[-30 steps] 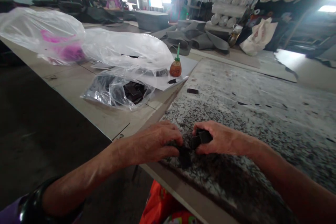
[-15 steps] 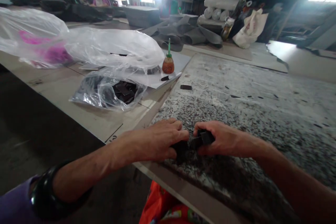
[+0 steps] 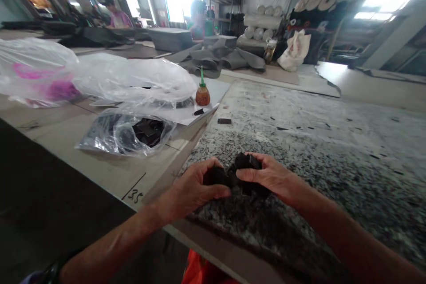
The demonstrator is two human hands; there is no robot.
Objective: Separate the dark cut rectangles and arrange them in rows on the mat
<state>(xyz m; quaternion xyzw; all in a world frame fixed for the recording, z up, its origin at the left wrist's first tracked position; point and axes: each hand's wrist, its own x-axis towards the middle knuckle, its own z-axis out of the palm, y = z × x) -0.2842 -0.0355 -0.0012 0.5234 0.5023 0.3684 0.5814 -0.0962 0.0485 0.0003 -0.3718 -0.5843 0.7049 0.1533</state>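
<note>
Near the board's (image 3: pixel 253 111) front edge, both hands work close together over a bunch of dark pcs (image 3: pixel 249 162), btwn and inside them. R hand (image 3: pixel 274 178) is closed on its share, thumb across the near side, fingers behind. L hand (image 3: pixel 193 186) is curled w/ thumb and fingers round more dark stuff; can't tell if it's actually pinched tight.

To do this well, I'd keep R grip firm but not crushing, since pcs poking out at odd angles could slip. Best use L to push strays in toward R, palm as a wall, and square the edges by tapping on the board. Prob. wise to shake off the dark scraps (image 3: pixel 293 151) so they don't get caught btwn layers. Small handfuls should be easier to control than one big one.

Looks: pcs are small, flat, near-black, some w/ straight edges and squarish corners; lying every which way, not stacked neatly. Exact no. can't be told, shadow hides the lower ones. Similar dark pcs sit in the clear bag (image 3: pixel 100 137) to the L; one loose strip (image 3: pixel 224 121) lies farther up the board.
</note>
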